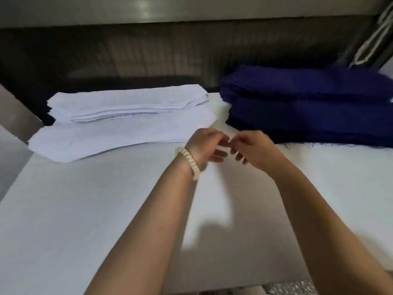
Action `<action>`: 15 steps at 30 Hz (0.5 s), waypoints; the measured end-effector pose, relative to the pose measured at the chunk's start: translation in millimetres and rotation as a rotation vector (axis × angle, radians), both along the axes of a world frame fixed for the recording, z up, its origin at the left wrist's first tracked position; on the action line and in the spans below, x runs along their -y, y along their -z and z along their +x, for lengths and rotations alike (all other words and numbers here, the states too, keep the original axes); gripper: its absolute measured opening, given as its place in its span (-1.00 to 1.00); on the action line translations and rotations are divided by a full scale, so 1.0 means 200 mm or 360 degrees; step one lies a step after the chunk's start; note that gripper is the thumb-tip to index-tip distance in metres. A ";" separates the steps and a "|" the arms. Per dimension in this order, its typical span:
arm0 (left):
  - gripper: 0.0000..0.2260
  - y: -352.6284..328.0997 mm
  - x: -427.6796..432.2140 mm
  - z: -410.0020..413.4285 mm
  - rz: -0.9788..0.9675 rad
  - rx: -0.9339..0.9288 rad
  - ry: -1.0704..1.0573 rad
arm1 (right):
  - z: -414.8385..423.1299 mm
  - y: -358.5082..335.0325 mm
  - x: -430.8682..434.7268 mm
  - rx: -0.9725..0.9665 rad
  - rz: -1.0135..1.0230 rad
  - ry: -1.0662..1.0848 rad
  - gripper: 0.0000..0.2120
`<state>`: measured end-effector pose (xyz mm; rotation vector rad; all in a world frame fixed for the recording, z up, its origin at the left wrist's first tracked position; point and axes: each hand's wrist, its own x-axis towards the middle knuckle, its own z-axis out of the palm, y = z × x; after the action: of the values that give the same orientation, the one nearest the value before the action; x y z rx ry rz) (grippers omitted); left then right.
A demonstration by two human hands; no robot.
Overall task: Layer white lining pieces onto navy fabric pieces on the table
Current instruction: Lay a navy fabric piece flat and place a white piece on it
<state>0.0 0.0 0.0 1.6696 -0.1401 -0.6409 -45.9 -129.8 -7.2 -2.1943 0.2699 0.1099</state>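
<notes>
On table [85, 209]: two white lining stacks [119, 135]

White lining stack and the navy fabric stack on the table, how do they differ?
The white lining stack lies on the left of the table; the navy fabric stack lies on its right. The white lining stack is low, in two stepped piles; the navy fabric stack stands higher. White edges look clean; navy edges show loose threads. Both are stacked cut pieces.
</notes>
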 end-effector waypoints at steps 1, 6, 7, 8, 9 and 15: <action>-0.85 0.00 0.05 0.04 0.0024 0.0088 -0.0060 | 0.05 0.01 0.01 0.0137 -0.0156 0.0095 -0.82; -0.79 0.06 0.26 0.21 0.0068 0.0382 -0.0279 | 0.25 0.05 0.05 0.0529 -0.0664 0.0341 -0.76; -0.77 0.09 0.29 0.23 0.0066 0.0429 -0.0314 | 0.28 0.06 0.06 0.0566 -0.0788 0.0353 -0.73; -0.75 0.10 0.31 0.24 0.0075 0.0475 -0.0335 | 0.30 0.07 0.07 0.0568 -0.0932 0.0368 -0.71; -0.73 0.12 0.32 0.25 0.0092 0.0533 -0.0338 | 0.32 0.08 0.09 0.0531 -0.1063 0.0387 -0.68; -0.62 0.18 0.35 0.30 0.0312 0.0686 -0.0087 | 0.37 0.10 0.17 0.0333 -0.1210 0.0396 -0.72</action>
<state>59.9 -69.7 -36.4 1.9775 -0.3476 -0.2508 27.5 -163.0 -26.4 -2.8648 0.5263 -0.4257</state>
